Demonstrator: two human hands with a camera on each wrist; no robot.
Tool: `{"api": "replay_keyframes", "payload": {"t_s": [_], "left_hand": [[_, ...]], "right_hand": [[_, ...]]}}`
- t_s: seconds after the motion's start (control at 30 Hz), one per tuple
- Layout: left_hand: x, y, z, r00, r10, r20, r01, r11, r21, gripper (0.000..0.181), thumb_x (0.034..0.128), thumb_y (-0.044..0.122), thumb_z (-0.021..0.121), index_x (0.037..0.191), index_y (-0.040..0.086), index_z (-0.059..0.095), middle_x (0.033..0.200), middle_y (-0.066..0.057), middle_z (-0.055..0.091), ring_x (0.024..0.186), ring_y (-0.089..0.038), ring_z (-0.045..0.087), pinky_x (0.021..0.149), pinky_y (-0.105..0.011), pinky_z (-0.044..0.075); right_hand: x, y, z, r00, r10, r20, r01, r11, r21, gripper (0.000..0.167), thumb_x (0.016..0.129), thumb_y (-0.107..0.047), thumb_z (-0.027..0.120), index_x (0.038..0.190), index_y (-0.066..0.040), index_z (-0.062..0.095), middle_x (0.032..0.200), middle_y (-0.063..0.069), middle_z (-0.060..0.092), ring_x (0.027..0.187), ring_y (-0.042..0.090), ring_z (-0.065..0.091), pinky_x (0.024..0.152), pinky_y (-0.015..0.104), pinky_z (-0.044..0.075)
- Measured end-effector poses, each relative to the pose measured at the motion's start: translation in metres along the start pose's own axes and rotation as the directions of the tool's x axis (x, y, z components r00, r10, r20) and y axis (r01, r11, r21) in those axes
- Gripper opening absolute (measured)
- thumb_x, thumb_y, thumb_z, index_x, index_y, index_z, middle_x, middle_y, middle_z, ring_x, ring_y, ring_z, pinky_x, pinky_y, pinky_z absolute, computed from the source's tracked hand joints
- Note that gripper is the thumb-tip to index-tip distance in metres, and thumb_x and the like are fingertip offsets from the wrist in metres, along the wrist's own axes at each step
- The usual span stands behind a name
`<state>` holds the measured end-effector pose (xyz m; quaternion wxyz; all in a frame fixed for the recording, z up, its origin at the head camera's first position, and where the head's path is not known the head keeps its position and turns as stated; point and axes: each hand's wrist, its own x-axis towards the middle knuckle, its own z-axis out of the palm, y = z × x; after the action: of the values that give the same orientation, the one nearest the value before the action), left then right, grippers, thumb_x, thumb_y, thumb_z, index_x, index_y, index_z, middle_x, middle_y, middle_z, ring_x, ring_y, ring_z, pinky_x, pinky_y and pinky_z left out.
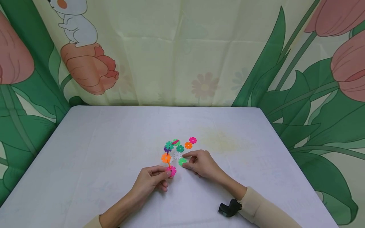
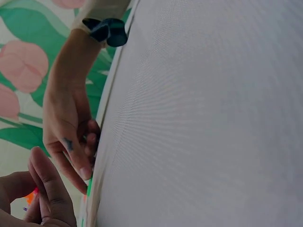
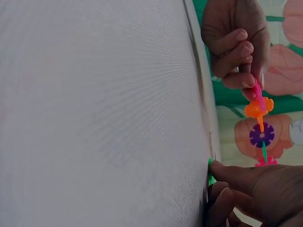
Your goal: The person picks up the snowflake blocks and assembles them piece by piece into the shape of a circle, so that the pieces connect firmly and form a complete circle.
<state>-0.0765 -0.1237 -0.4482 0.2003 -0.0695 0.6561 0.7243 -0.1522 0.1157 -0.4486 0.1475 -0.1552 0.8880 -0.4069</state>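
Note:
My left hand [image 1: 151, 180] pinches a pink notched disc [image 1: 172, 171] between thumb and fingers. That disc is the near end of a chain of interlocking snowflake discs, held up off the table in the right wrist view. An orange disc [image 1: 166, 158], a purple disc [image 3: 262, 135] and a teal disc [image 1: 169, 145] follow along the chain. My right hand [image 1: 203, 164] pinches a light green disc [image 1: 182, 161] by its edge, low at the tabletop. In the left wrist view, my left fingers hide most of the chain.
Beyond my right hand lie white discs [image 1: 177, 155], a loose teal disc [image 1: 180, 148], an orange one [image 1: 188, 145] and a pink one [image 1: 192, 140]. A white cloth covers the table [image 1: 85, 152]. A printed curtain [image 1: 171, 63] hangs behind its far edge.

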Motion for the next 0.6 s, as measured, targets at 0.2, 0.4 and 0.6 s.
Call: {"api": "replay_keyframes", "payload": {"t_s": [0.2,0.4,0.6], "left_hand": [[0.0001,0.0004,0.0005,1.000,-0.001,-0.002,0.001,1.000,-0.003,0.037,0.0966,0.022,0.079,0.124,-0.003,0.072,0.096,-0.007,0.081,0.067,-0.012,0.067,0.070,-0.026,0.064],[0.0008,0.0003,-0.0001,1.000,-0.014,0.000,0.014,1.000,-0.006,0.037,0.0967,0.023,0.079,0.123,-0.002,0.072,0.096,-0.007,0.081,0.068,-0.012,0.067,0.071,-0.026,0.063],[-0.0002,0.0013,-0.0010,1.000,-0.012,0.009,0.012,1.000,-0.018,0.036,0.0967,0.022,0.078,0.122,-0.003,0.071,0.095,-0.006,0.081,0.069,-0.012,0.066,0.070,-0.026,0.063]], "right_hand": [[-0.0011,-0.0032,-0.0001,1.000,-0.007,-0.017,0.006,1.000,-0.011,0.030,0.089,-0.018,0.086,0.118,-0.009,0.080,0.066,-0.001,0.065,0.044,0.011,0.051,0.044,0.024,0.043],[-0.0006,-0.0029,-0.0001,0.999,0.030,-0.019,-0.029,1.000,0.011,0.027,0.088,-0.017,0.087,0.108,-0.005,0.074,0.067,-0.001,0.064,0.045,0.011,0.053,0.048,0.024,0.048],[-0.0034,-0.0035,-0.0036,0.996,0.094,0.003,-0.094,0.992,0.081,0.023,0.090,-0.018,0.085,0.095,-0.005,0.067,0.070,0.003,0.062,0.048,0.012,0.056,0.050,0.027,0.054]]}}
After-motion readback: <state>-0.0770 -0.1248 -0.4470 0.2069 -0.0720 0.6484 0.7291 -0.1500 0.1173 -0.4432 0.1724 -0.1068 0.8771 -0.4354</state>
